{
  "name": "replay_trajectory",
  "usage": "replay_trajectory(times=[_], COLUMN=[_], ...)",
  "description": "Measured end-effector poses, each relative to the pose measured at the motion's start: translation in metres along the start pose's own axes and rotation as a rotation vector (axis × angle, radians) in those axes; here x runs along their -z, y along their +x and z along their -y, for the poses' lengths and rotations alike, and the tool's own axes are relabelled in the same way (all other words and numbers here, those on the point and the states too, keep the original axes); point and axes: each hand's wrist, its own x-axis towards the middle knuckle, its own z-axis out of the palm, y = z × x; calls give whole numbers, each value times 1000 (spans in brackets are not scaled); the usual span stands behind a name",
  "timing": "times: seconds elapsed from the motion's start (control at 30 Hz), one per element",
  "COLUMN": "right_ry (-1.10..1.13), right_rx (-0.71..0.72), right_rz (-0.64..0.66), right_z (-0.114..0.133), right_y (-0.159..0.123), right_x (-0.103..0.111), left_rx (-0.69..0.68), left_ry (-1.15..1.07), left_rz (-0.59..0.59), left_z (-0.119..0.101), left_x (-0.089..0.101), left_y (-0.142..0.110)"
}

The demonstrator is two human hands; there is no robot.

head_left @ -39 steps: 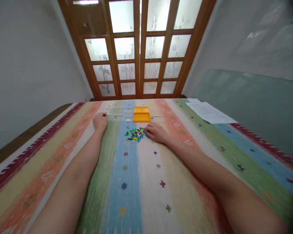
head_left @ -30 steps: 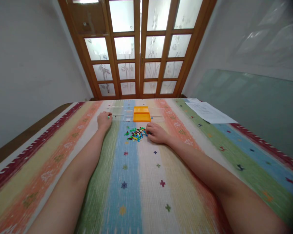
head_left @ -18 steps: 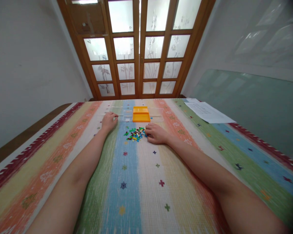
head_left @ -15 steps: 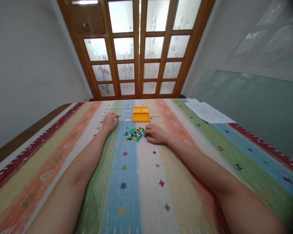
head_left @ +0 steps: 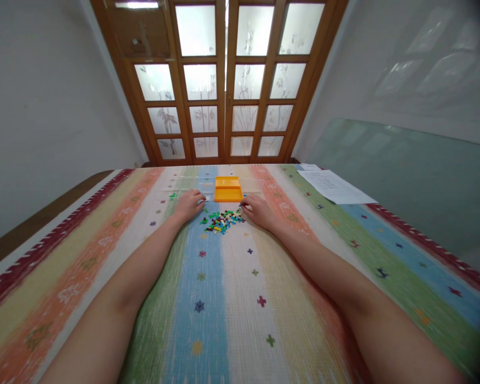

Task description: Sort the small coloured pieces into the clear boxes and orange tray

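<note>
On your left, a few green pieces (head_left: pixel 172 196) lie apart on the desk (head_left: pixel 244 288), near your left hand (head_left: pixel 190 205). That hand's fingers curl inward just beside the orange tray (head_left: pixel 229 196); whether they grip anything, you can't tell from here. The heap of small pieces (head_left: pixel 224 221) sits nearer you than the tray, between your hands, presumably so both can reach it. It spreads longest side to side, its pieces pointing every which way; the tray's divider also runs crosswise. Your right hand (head_left: pixel 258 212) has thumb and fingers drawn together at the heap's far right edge, perhaps for picking; any held piece is too small to confirm.
</note>
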Motion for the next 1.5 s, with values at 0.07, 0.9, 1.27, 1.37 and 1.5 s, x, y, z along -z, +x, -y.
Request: replay_trajectory(times=[0.07, 0.9, 1.27, 1.37, 1.5], right_ry=[-3, -224, -195, -214, -254], right_rx=[-29, -149, 140, 128, -12], right_rz=[-24, -26, 265, 350, 371], right_z=[-11, -45, 10, 15, 18], right_y=[4, 17, 22, 23, 23], right_x=[2, 6, 3, -4, -16], left_rx=[-36, -178, -119, -129, -88], left_ry=[6, -177, -126, -141, -157], left_rz=[13, 196, 291, 321, 314], left_z=[-5, -70, -71, -53, -35], left_x=[-1, 13, -1, 4, 5], left_y=[1, 1, -18, -24, -29])
